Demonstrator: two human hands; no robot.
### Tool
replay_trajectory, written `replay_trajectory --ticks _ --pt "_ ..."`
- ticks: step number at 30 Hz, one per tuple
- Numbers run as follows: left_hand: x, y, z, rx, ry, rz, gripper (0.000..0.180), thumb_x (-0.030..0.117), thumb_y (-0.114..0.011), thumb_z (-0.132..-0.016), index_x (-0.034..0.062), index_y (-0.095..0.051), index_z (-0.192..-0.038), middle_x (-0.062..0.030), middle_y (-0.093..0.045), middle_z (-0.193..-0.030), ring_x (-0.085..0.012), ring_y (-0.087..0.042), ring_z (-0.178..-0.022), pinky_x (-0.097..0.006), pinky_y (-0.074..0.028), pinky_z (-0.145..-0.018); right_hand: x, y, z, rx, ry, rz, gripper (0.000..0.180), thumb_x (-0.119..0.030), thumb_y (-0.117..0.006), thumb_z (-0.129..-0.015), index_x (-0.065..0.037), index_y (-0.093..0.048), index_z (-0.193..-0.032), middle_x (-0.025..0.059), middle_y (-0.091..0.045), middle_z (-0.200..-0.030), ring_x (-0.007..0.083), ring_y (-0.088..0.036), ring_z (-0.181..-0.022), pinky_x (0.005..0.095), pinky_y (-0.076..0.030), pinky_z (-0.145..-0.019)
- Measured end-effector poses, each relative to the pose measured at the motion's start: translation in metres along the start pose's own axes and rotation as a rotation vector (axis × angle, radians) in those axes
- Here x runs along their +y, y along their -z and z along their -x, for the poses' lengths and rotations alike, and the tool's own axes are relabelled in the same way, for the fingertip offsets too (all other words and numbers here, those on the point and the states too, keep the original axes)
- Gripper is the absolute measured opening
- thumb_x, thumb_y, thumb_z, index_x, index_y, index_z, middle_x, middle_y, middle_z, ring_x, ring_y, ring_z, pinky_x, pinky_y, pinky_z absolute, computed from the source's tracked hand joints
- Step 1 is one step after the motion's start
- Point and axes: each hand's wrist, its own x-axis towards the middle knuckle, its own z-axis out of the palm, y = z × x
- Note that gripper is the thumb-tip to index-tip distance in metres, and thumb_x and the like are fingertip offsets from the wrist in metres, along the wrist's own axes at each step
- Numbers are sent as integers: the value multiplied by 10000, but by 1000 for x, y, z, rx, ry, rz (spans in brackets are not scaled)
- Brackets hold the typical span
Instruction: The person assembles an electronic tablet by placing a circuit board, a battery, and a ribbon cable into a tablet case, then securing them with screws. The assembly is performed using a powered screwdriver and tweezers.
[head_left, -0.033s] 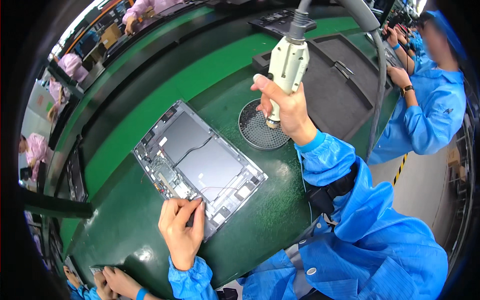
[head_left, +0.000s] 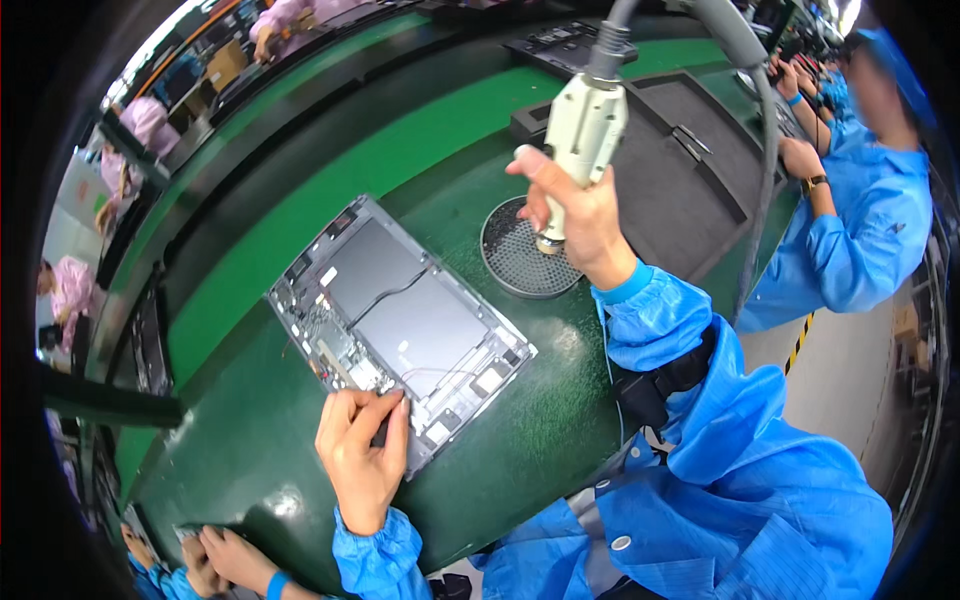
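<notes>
Little has moved: your left hand (head_left: 360, 455), grip unclear, perhaps steadies the grey rectangular electronics chassis (head_left: 425, 335); right of it, your right hand (head_left: 592, 218) holds a cream tubular driver (head_left: 585, 125).

No lettering, number or sign is legible anywhere.

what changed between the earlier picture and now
Nothing visibly changed beyond a slight shift of the view; nothing was taken up or let go. As before, the right hand grips the pale handheld tool by the round dish, and the left hand is at the opened device.
</notes>
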Motion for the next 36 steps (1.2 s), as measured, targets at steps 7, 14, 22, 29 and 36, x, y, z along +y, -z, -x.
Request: replay_trajectory --ticks 7,14,22,29,36 --pt "-14 -1 -1 40 -65 65 103 41 -716 -687 23 -686 -784 -88 -542 -694 -246 -544 -661 -340 -437 -593 -21 -2 13 -132 115 -240 415 -383 -488 -939 23 -573 -949 -13 -433 -511 85 -436 -441 275 -435 -520" --pt "-25 -1 11 79 -85 78 104 64 -725 -684 41 -680 -775 -68 -531 -695 -236 -540 -655 -341 -438 -580 -27 -77 95 -647 32 -489 588 -461 -475 -902 107 -516 -1050 18 -461 -535 120 -473 -490 305 -448 -601" --pt "-23 -4 10 79 -75 99 164 61 -720 -662 58 -688 -823 -66 -536 -719 -248 -553 -693 -351 -453 -606 -20 -95 118 -739 -166 -477 568 -409 -576 -878 109 -486 -1093 33 -502 -587 117 -494 -540 265 -420 -567" --pt "-27 -3 10 66 -85 74 71 106 -694 -703 68 -659 -752 -41 -536 -757 -238 -566 -738 -370 -474 -580 -15 -101 121 -727 -149 -493 517 -373 -583 -885 100 -506 -1078 39 -502 -598 114 -491 -540 260 -417 -548" --pt "-27 -4 10 69 -77 64 73 107 -696 -698 70 -659 -749 -41 -537 -751 -238 -564 -741 -367 -471 -574 -16 -103 123 -715 -87 -426 462 -315 -612 -873 98 -531 -1063 57 -509 -613 115 -480 -514 250 -408 -511"
